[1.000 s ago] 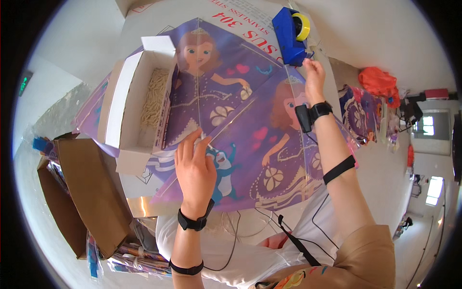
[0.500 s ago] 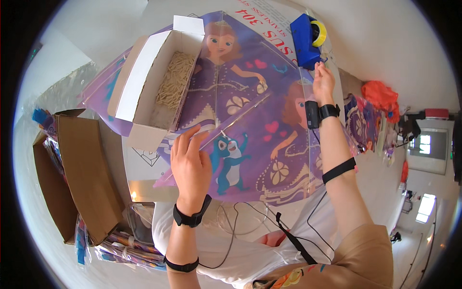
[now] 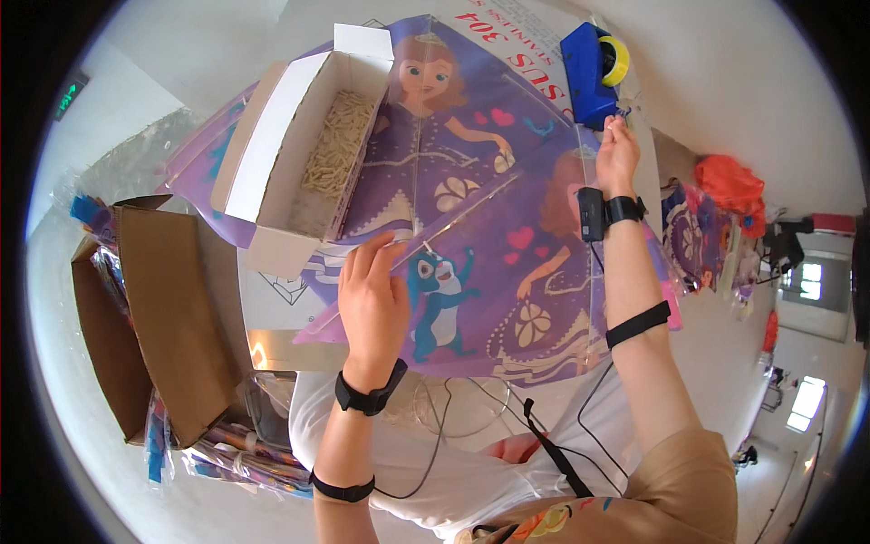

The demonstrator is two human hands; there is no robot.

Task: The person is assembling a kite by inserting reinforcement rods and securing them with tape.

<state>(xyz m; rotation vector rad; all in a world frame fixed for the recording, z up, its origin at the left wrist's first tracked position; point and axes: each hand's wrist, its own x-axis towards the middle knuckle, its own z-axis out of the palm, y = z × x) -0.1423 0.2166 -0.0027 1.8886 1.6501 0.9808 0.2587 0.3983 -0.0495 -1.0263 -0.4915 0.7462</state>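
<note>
A purple printed kite sheet (image 3: pixel 480 204) with cartoon figures lies spread in front of me, thin rods running across it. My left hand (image 3: pixel 372 299) rests on its near left part, fingers stretched out beside a slanting clear rod (image 3: pixel 467 212) and a small white fitting (image 3: pixel 429 247). At the far right my right hand (image 3: pixel 618 156) reaches to the front end of a blue tape dispenser (image 3: pixel 589 80) that carries a yellow tape roll (image 3: pixel 615 62). Its fingertips are pinched together there; any tape between them is too small to make out.
On the sheet's left stands an open white carton (image 3: pixel 286 140) holding many small beige pieces (image 3: pixel 337 145). A brown cardboard box (image 3: pixel 172 313) and wrapped colourful bundles (image 3: pixel 249 462) are at the left. A red plastic bag (image 3: pixel 730 184) lies to the right. Dark cables (image 3: pixel 441 435) cross my lap.
The whole view has shifted slightly, so most things on the table appear a little further right. Both hands keep nearly the same places on the sheet and at the dispenser.
</note>
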